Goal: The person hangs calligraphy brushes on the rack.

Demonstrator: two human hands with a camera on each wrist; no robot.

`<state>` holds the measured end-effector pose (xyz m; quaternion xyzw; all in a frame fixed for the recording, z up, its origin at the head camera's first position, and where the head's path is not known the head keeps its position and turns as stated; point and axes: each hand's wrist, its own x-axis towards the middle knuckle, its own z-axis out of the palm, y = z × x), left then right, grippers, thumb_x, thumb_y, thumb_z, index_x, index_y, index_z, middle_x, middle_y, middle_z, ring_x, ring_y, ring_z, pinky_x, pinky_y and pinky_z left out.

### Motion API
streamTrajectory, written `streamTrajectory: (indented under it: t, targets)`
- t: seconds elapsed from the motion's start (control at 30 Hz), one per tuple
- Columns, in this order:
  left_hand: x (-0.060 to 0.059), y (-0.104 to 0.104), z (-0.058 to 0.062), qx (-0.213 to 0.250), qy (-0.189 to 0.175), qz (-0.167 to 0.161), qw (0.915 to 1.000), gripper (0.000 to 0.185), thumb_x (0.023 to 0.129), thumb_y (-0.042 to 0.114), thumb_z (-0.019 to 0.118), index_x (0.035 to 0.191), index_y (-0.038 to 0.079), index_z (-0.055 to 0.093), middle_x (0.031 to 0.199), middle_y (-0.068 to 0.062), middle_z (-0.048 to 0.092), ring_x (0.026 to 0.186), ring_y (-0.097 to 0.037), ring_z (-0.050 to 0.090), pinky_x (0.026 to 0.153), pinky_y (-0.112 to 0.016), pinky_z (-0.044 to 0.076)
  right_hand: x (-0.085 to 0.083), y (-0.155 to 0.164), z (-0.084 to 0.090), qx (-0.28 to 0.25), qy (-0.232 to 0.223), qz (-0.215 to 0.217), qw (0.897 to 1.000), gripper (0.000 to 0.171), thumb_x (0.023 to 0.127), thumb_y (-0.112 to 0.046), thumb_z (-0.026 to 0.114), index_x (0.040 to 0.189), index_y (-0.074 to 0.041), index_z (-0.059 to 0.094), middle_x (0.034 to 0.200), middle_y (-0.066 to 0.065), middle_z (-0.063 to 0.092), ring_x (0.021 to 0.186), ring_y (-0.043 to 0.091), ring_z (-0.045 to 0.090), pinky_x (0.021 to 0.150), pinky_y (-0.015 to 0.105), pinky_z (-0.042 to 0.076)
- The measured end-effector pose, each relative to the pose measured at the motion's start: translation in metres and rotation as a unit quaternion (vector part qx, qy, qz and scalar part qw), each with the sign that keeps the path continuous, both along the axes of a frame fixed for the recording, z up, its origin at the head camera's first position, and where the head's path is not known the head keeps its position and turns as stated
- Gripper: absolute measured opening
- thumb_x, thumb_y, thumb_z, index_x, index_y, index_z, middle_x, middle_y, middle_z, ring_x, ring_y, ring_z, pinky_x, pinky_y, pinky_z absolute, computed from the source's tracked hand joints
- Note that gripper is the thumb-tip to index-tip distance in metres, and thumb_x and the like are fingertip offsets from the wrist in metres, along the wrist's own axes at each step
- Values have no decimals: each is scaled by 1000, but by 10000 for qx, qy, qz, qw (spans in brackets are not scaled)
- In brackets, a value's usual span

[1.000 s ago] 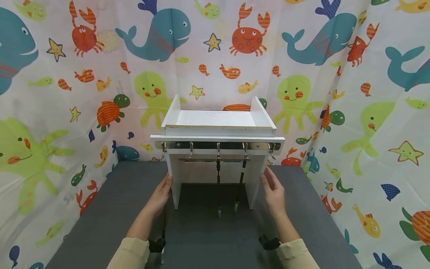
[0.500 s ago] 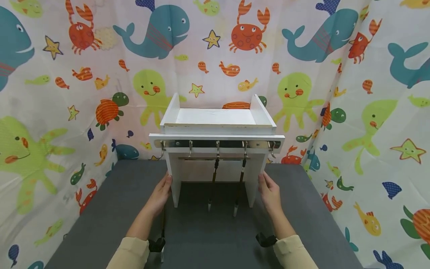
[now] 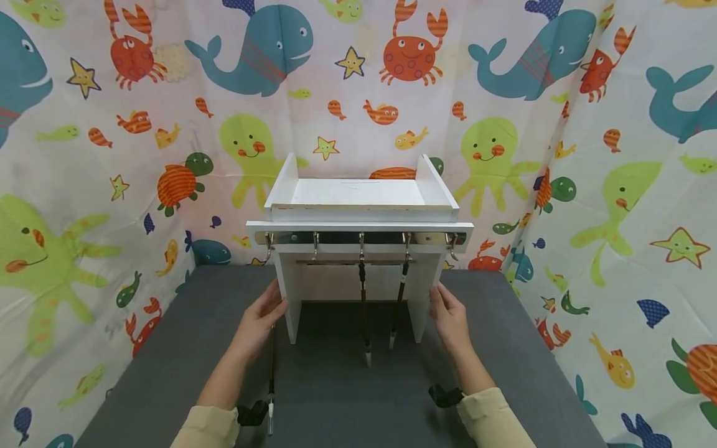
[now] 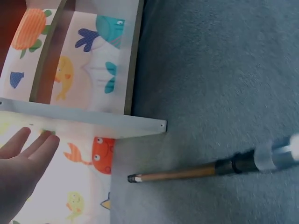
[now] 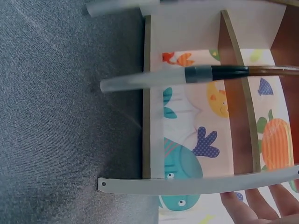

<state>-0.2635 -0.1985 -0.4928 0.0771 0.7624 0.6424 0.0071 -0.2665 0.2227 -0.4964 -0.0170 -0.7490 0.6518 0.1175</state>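
A white shelf rack (image 3: pixel 358 214) with a row of metal hooks (image 3: pixel 361 246) stands on the dark grey table (image 3: pixel 358 398). From the middle hook hangs one brush (image 3: pixel 364 323); another brush (image 3: pixel 400 298) hangs on the hook to its right. Both have dark shafts and pale tips. Beside the rack's left side panel (image 3: pixel 288 298) is my left hand (image 3: pixel 259 323), its fingers extended and gripping nothing. My right hand (image 3: pixel 450 317) rests its fingertips along the outside of the right side panel (image 3: pixel 424 298). A third brush (image 4: pixel 177 174), brown with a black collar, lies below my left hand.
A curtain (image 3: pixel 358 81) printed with sea animals covers the back and both sides. The rack's upper tray (image 3: pixel 358 191) has raised side walls. A black wrist-camera mount (image 3: pixel 445 396) sits beside the right sleeve, and another mount (image 3: pixel 252 413) by the left.
The hanging brushes swing; the middle one went left, then back right. The left hand has loosened and shifted slightly off the panel. The right hand came in against its panel.
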Motion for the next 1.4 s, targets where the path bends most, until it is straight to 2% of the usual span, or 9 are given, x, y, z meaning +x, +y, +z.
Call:
streamTrajectory:
  t: [0.27, 0.4, 0.57, 0.8, 0.97, 1.07, 1.23, 1.4]
  targets:
    - [28, -15, 2, 183, 7, 332, 9993, 80, 96, 29, 72, 160, 38, 25, 163, -9, 34, 147, -37, 37, 115, -59, 35, 14, -9, 27, -22, -120, 306, 9995, 56, 107, -37, 51, 154, -7, 43, 155, 18, 45, 142, 34, 44, 105, 55, 46]
    - [33, -20, 0, 111, -190, 565, 9982, 80, 93, 29, 75, 159, 36, 29, 158, -10, 41, 142, -37, 45, 111, -56, 41, 12, -6, 25, -16, -246, 199, 9995, 57, 106, -41, 51, 153, -9, 44, 155, 16, 46, 142, 31, 45, 104, 53, 46]
    - [34, -22, -7, 17, -523, 777, 9956, 80, 92, 23, 77, 159, 29, 33, 154, -13, 45, 137, -38, 50, 103, -47, 52, 2, 3, 9, 27, -259, 76, 9996, 64, 103, -51, 52, 154, -15, 44, 156, 12, 45, 143, 29, 44, 105, 54, 45]
    - [31, -27, -27, -733, -718, 1132, 9883, 80, 92, 23, 77, 159, 21, 33, 150, -17, 49, 128, -35, 59, 102, -51, 52, -5, 5, -2, 127, -129, 57, 9998, 68, 100, -56, 53, 154, -16, 45, 157, 10, 44, 145, 30, 42, 104, 56, 46]
    - [31, -29, -46, -1349, -770, 1418, 9776, 76, 89, 20, 79, 154, 12, 41, 148, -21, 51, 125, -38, 61, 96, -50, 55, -2, 4, 3, 27, -232, 218, 9995, 63, 102, -51, 53, 154, -15, 44, 158, 11, 43, 145, 29, 41, 104, 52, 47]
    - [29, -26, -55, -1565, -887, 1438, 9731, 72, 87, 17, 81, 149, 5, 45, 148, -24, 49, 125, -42, 59, 94, -52, 55, 5, 3, 11, 10, -292, 256, 9992, 61, 104, -45, 52, 155, -11, 42, 159, 12, 41, 145, 30, 41, 104, 51, 47]
    - [26, -17, -60, -1727, -1077, 1355, 9696, 72, 83, 14, 83, 144, -1, 47, 147, -27, 48, 125, -45, 57, 93, -54, 54, 15, 1, 28, 80, -280, 264, 9992, 61, 106, -40, 51, 155, -6, 40, 159, 15, 39, 145, 32, 41, 102, 51, 47]
    - [27, -16, -63, -1900, -1163, 1445, 9641, 71, 81, 12, 84, 140, -3, 49, 141, -29, 52, 121, -46, 59, 91, -54, 54, 13, -2, 31, 81, -283, 324, 9990, 62, 105, -42, 52, 155, -6, 40, 159, 16, 39, 146, 33, 39, 103, 53, 46]
